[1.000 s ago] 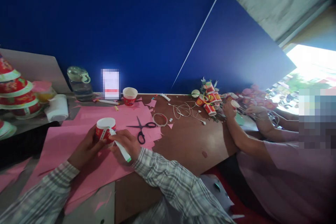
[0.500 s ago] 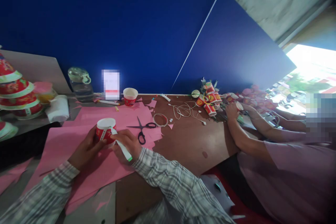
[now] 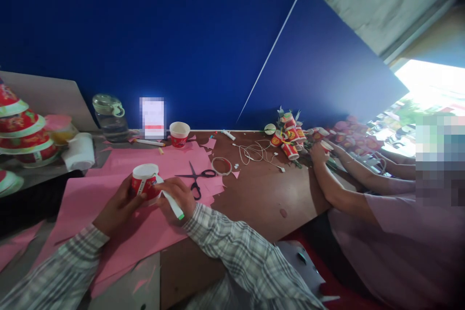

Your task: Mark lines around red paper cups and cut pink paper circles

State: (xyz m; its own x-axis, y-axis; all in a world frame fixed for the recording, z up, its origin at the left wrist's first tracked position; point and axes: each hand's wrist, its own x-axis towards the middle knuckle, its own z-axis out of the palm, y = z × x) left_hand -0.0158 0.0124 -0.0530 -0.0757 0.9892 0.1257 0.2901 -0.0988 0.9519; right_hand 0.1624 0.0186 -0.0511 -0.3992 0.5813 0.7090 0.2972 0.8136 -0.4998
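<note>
Your left hand (image 3: 116,207) grips the cup (image 3: 139,186) while your right hand (image 3: 183,197) pinches the pen (image 3: 173,204) at its side, apparently mid-marking, so the next move calls for steadiness.

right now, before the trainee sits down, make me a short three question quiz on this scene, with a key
1. Which hand's grip holds the white marker with the green end?
2. True or false: the scissors lie with their blades closed together.
3. Fill in: the grip of the left hand is on a red ____ with a white rim.

Key:
1. The right hand.
2. False; the scissors lie open on the pink paper.
3. cup
</note>
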